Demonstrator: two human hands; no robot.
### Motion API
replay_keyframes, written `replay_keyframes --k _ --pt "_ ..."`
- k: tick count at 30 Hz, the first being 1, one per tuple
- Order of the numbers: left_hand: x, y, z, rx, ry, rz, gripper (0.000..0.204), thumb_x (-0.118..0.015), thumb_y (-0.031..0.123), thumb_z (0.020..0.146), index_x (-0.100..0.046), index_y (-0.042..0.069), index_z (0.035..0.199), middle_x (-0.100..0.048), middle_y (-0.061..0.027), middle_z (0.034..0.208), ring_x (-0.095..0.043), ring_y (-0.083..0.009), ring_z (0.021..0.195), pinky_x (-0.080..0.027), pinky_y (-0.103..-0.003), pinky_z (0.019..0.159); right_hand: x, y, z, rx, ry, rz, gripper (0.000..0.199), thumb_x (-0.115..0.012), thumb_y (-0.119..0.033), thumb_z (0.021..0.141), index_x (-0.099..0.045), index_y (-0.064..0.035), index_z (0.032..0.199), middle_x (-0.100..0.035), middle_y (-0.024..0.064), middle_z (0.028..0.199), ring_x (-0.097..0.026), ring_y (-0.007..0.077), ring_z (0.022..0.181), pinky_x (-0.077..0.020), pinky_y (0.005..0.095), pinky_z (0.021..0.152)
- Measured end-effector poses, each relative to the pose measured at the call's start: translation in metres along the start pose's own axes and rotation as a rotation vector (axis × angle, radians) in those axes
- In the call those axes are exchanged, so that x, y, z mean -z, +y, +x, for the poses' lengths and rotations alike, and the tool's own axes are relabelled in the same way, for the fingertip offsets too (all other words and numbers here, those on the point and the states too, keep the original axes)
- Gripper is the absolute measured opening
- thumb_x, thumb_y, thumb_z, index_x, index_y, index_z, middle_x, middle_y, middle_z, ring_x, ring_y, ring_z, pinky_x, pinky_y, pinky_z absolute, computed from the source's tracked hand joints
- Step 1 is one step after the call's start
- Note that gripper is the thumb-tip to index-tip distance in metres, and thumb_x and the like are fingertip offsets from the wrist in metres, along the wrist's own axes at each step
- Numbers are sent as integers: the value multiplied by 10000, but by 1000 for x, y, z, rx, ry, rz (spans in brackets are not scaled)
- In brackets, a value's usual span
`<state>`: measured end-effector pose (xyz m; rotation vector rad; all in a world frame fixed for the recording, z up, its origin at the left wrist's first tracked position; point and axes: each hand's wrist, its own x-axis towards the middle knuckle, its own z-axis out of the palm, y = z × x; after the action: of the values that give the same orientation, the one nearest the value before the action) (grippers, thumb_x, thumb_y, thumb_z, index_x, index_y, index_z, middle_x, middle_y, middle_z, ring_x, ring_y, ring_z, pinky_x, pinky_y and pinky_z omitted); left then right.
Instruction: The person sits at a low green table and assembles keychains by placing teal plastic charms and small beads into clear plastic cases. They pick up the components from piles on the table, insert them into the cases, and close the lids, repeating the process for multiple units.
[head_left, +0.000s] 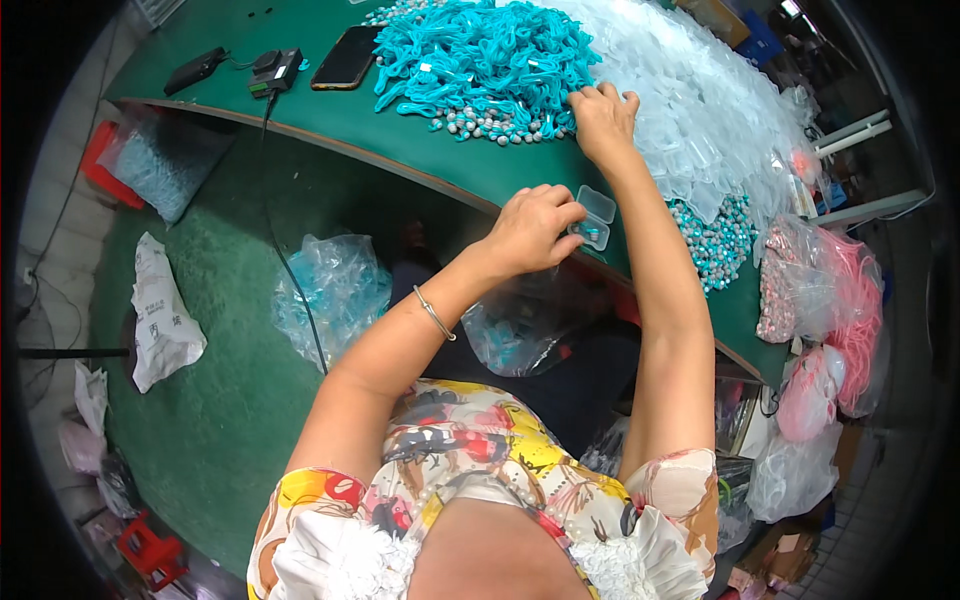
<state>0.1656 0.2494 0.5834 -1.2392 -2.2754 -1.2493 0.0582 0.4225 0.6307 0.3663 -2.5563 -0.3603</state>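
At the table's front edge, my left hand (538, 228) is closed, with thumb and fingers on a small clear plastic box (592, 236). The box's lid (597, 204) stands open, and something turquoise shows inside it. Farther up, my right hand (604, 122) reaches to the right edge of a heap of turquoise cord loops (490, 55), its fingers somewhat apart and the tips bent down. I see nothing held in it. Grey and turquoise beads (490, 126) lie along the near side of the heap.
A large mound of clear plastic boxes (690, 100) covers the right of the green table (400, 140). More beads (715, 240) lie below it. A phone (346, 58) and a small black device (275, 72) with a cable sit at left. Bags (335, 295) rest below the table.
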Motion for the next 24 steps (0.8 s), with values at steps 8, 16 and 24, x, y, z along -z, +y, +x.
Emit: replay_keyframes --k 8,16,24 --pt "2 5 2 59 -16 11 440 -762 234 759 -613 91 1148 -604 -96 1002 -604 -317 946 -478 -435 823 51 9 -35 57 208 119 153 -662 -89 784 -720 -159 907 -676 7 897 -605 216 937 -339 500 937" --pt "1 1 6 70 -74 19 428 -776 245 754 -634 89 1126 -612 -95 982 -615 -323 934 -488 -439 815 83 -1 -153 -231 50 670 150 -714 -88 774 -663 -108 913 -672 22 882 -623 234 870 -368 385 854" --pt "0 -1 7 85 -79 2 423 -788 235 740 -642 73 1102 -618 -98 941 -620 -323 915 -488 -432 792 77 -16 -154 -131 125 560 105 -733 -108 778 -676 -111 867 -655 29 850 -615 225 868 -369 391 849"
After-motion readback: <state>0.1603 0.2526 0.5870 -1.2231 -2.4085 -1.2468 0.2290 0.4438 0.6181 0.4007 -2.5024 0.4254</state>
